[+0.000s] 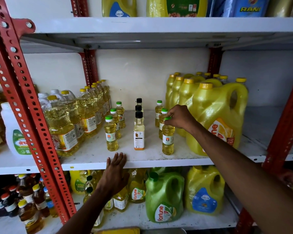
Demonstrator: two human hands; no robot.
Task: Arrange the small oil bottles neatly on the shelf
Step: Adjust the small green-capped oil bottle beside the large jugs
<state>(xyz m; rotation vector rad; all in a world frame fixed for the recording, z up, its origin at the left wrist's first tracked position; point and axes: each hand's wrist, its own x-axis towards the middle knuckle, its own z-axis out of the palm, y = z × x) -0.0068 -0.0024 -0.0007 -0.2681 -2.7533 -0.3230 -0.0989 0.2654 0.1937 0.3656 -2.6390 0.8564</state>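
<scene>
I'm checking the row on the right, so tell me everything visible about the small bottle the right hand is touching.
The small clear plastic bottle of yellow oil stands upright at the front of the right row on the white shelf. It has a green cap and a white-and-green label. The right hand grips its cap from above; a like bottle stands close behind it.

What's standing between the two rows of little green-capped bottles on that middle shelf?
In the head view, a row of three black-capped bottles stands between the left green-capped row and the right one, with bare white shelf on either side.
</scene>
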